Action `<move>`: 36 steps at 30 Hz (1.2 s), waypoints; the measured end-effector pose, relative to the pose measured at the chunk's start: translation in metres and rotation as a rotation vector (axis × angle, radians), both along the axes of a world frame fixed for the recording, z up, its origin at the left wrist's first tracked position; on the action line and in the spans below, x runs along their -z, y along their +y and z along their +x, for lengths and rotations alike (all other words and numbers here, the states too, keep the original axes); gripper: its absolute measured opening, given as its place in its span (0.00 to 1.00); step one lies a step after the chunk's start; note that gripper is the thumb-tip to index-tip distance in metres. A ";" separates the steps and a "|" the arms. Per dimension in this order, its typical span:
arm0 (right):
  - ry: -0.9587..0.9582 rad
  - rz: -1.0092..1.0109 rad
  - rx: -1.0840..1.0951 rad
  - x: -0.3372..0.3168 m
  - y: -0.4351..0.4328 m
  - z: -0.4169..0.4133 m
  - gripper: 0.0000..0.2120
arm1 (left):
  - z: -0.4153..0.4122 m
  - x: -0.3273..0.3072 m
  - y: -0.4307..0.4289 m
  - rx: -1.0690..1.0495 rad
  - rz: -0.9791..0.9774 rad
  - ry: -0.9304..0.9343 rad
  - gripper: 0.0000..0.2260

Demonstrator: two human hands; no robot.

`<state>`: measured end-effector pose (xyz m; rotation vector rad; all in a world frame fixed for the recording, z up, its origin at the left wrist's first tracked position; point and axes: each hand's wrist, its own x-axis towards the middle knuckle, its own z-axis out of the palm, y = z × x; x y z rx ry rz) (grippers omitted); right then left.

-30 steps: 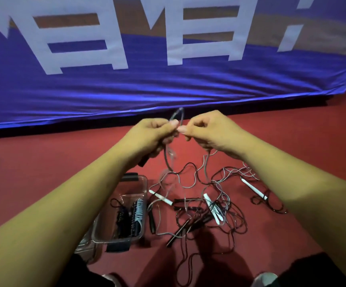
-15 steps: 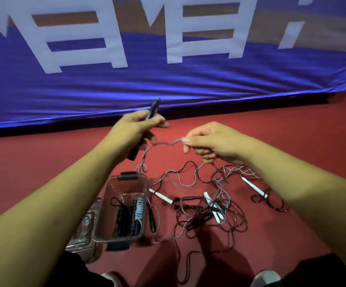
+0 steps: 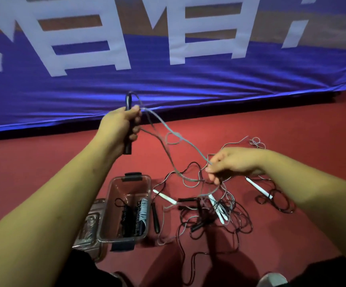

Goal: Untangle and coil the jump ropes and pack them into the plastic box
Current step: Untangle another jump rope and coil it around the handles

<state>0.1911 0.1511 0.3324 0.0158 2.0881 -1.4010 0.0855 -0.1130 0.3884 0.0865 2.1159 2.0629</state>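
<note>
left hand (image 3: 120,123) clenched round black handle (image 3: 128,103) | right hand (image 3: 234,162) pinches grey rope (image 3: 197,152) | likely light, limp, snag-prone: hold by handle | tangle (image 3: 213,206) on floor beside box (image 3: 130,187)

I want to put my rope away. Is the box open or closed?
Open. The box has no lid on, and coiled ropes lie inside it; the lid rests beside it.

A blue fabric banner (image 3: 168,88) hangs across the back and fills the upper part of the view, its cloth creased in long horizontal folds. Large white characters (image 3: 97,38) run over it, with a brown band (image 3: 70,21) behind their tops. Its lower edge meets a red floor (image 3: 292,125), where a dark shadow strip (image 3: 43,135) lies along the foot.
</note>
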 end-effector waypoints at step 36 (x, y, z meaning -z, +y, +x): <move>-0.166 -0.109 0.804 -0.012 0.011 -0.020 0.36 | 0.059 0.045 0.050 0.638 0.160 -0.354 0.12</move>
